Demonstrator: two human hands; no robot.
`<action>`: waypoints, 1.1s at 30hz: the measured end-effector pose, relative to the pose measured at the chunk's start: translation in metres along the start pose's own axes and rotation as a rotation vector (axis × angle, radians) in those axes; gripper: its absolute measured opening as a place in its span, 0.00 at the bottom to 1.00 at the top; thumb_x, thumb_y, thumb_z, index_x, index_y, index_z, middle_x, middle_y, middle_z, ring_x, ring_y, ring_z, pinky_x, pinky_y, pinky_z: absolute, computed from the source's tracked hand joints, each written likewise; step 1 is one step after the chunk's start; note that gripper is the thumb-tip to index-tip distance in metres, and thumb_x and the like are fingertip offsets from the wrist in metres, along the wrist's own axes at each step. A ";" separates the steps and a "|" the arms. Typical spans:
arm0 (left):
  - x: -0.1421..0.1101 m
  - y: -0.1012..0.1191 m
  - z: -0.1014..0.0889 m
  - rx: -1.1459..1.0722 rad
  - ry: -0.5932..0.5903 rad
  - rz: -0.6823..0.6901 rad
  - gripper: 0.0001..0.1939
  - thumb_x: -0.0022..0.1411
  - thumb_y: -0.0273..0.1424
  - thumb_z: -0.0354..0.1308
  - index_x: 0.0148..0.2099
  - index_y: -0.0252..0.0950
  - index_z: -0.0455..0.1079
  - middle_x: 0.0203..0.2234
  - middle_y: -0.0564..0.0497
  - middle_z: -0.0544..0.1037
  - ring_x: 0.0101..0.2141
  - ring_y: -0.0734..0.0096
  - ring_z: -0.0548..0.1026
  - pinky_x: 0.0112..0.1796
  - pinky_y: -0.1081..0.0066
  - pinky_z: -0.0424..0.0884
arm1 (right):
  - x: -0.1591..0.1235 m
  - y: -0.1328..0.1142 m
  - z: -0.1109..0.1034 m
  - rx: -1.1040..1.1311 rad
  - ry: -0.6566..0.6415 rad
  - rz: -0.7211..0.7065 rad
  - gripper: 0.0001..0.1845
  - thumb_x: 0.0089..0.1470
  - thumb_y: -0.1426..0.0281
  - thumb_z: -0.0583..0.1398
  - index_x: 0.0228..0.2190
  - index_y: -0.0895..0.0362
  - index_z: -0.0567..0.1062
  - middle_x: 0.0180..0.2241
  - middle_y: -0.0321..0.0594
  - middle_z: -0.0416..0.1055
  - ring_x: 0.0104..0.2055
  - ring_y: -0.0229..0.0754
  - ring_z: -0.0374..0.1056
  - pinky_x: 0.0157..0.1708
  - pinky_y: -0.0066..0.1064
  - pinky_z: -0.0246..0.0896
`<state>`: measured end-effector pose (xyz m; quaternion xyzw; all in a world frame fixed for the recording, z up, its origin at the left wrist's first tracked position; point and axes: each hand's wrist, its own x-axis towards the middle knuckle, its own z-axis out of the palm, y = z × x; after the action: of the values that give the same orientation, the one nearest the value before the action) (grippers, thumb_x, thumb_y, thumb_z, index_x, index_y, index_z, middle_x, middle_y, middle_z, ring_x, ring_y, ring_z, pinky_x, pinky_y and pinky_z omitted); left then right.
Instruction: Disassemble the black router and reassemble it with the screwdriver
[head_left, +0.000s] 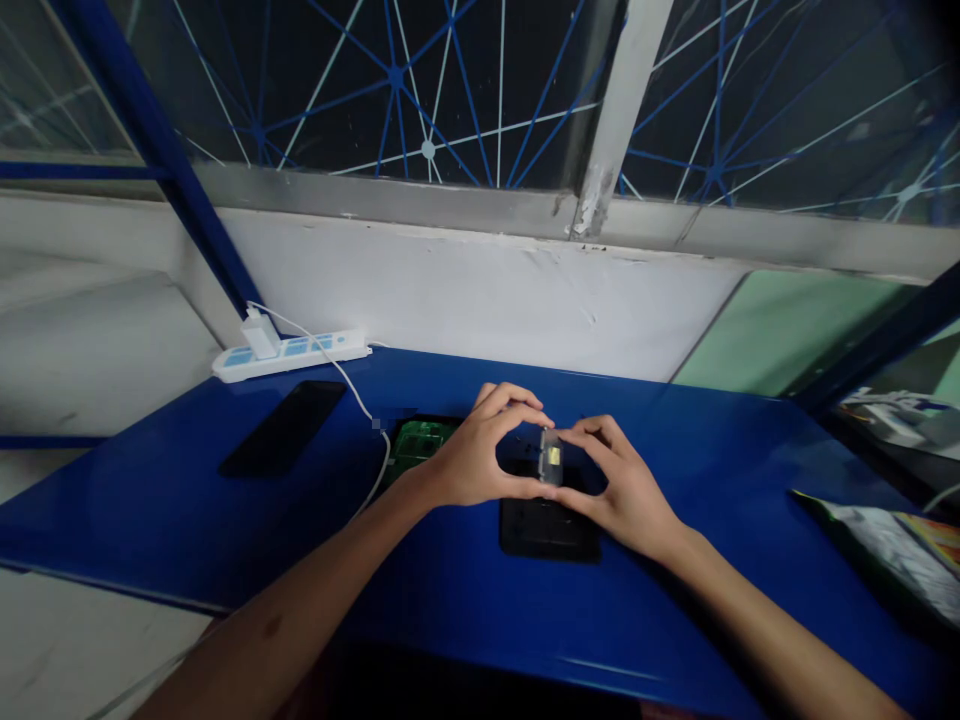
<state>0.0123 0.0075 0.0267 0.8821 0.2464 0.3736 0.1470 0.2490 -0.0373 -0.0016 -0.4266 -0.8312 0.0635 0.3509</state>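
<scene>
Both my hands meet over the middle of the blue table (pixel 187 520). My left hand (pixel 476 455) and my right hand (pixel 619 485) pinch a small upright grey part (pixel 550 458) between thumbs and fingertips. Under them lies a flat black device (pixel 549 527), partly covered by my fingers. Behind my left hand sits a green circuit board (pixel 416 442) in a dark frame.
A black phone (pixel 285 427) lies at the left of the table. A white power strip (pixel 289 355) with a charger (pixel 260 334) rests on the back ledge; its white cable (pixel 352 392) runs toward the green board. Printed packaging (pixel 892 545) lies at the right edge.
</scene>
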 end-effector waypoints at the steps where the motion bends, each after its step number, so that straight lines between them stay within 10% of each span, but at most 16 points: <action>1: 0.000 -0.001 0.000 0.017 0.002 -0.003 0.29 0.52 0.46 0.73 0.53 0.43 0.70 0.51 0.44 0.70 0.52 0.51 0.68 0.52 0.46 0.68 | 0.000 0.001 -0.001 -0.009 0.005 0.002 0.27 0.57 0.56 0.65 0.54 0.51 0.69 0.46 0.47 0.65 0.50 0.52 0.69 0.49 0.50 0.73; 33: -0.004 -0.012 0.000 0.236 0.000 0.110 0.26 0.55 0.39 0.70 0.52 0.40 0.65 0.53 0.43 0.70 0.51 0.50 0.68 0.50 0.49 0.69 | 0.002 0.008 -0.018 -0.083 0.109 -0.122 0.29 0.55 0.58 0.68 0.56 0.50 0.70 0.45 0.45 0.64 0.47 0.50 0.68 0.44 0.48 0.73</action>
<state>0.0063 0.0150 0.0187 0.9054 0.2397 0.3498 0.0216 0.2650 -0.0339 0.0101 -0.3924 -0.8371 -0.0159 0.3809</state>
